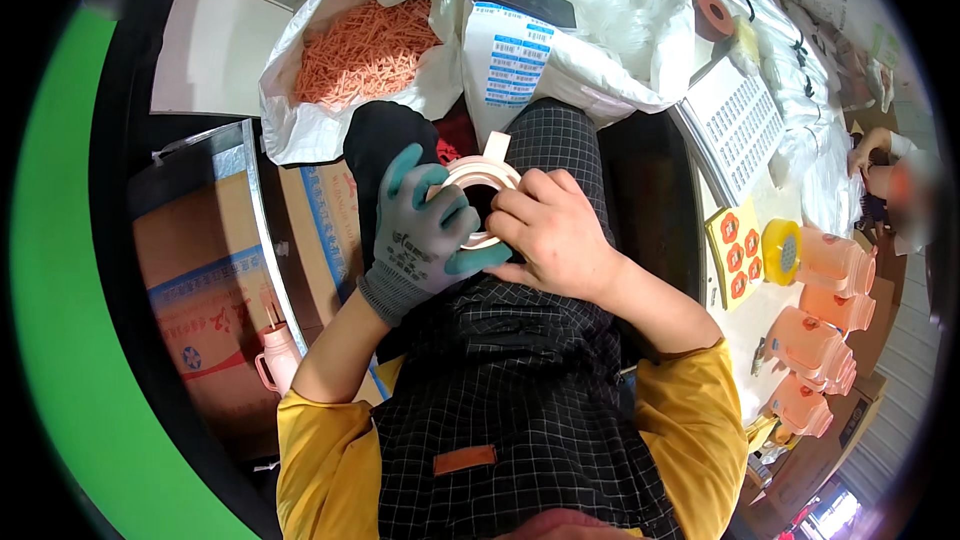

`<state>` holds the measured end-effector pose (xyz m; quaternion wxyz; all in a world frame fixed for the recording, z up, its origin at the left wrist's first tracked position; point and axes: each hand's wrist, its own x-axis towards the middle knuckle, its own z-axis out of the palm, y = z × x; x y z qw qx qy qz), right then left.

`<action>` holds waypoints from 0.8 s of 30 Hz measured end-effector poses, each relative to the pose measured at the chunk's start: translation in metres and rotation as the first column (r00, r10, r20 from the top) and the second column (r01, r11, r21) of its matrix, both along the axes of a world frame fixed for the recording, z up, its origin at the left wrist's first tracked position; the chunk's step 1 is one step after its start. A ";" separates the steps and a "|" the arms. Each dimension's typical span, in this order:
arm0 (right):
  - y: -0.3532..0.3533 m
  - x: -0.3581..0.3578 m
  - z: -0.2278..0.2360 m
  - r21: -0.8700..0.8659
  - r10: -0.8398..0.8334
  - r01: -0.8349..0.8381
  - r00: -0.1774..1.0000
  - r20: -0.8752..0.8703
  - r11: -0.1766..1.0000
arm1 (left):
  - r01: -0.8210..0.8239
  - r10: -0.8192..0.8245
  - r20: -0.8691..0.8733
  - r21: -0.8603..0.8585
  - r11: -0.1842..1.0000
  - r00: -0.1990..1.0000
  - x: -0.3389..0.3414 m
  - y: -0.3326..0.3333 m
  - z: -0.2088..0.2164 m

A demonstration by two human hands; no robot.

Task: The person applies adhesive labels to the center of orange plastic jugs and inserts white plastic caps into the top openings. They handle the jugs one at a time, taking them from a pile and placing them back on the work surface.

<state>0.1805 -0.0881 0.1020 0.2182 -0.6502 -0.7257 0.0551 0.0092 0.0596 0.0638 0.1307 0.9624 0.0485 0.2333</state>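
Observation:
A pale pink plastic jug point(483, 169) is between my hands above my lap. Its round mouth faces up and looks dark inside, and a handle sticks out on the far side. My left hand point(412, 245), in a grey knit glove with teal fingertips, is wrapped round the jug's left and near side. On the right part of the rim rest the bent fingers of my bare right hand point(562, 240). Whether those fingers pinch a small part at the mouth is hidden.
Beyond my knees stand a white sack of pink sticks point(370, 50) and a bag of clear plastic rings point(600, 0). On the right-hand table lie sticker sheets point(735, 135), yellow tape point(781, 251) and several pink jugs point(805, 340). Cardboard boxes point(215, 260) and another pink jug point(281, 360) are at left.

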 end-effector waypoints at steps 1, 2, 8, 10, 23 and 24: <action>0.002 0.000 -0.002 -0.006 0.011 -0.011 1.000 -0.024 1.000 | -0.038 0.038 0.000 0.001 0.999 0.999 0.001 -0.002 0.004; 0.003 0.001 -0.003 -0.012 0.023 -0.023 0.999 -0.047 1.000 | -0.077 0.077 -0.001 0.003 0.997 0.997 0.002 -0.006 0.009; 0.006 -0.004 -0.026 0.207 -0.002 0.015 0.998 -0.066 0.978 | -0.213 0.222 -0.081 0.101 0.972 0.972 0.007 -0.016 0.020; 0.005 -0.004 -0.026 0.210 -0.002 0.011 0.999 -0.041 0.978 | -0.208 0.231 -0.176 0.143 0.968 0.957 0.012 -0.019 0.030; 0.001 -0.002 -0.023 0.188 -0.049 0.054 0.998 -0.028 0.981 | -0.257 0.257 -0.362 0.051 0.965 0.896 0.026 0.002 0.042; -0.002 0.000 -0.024 0.197 -0.063 0.072 0.997 -0.051 0.978 | -0.258 0.244 -0.354 0.008 0.966 0.903 0.028 0.001 0.043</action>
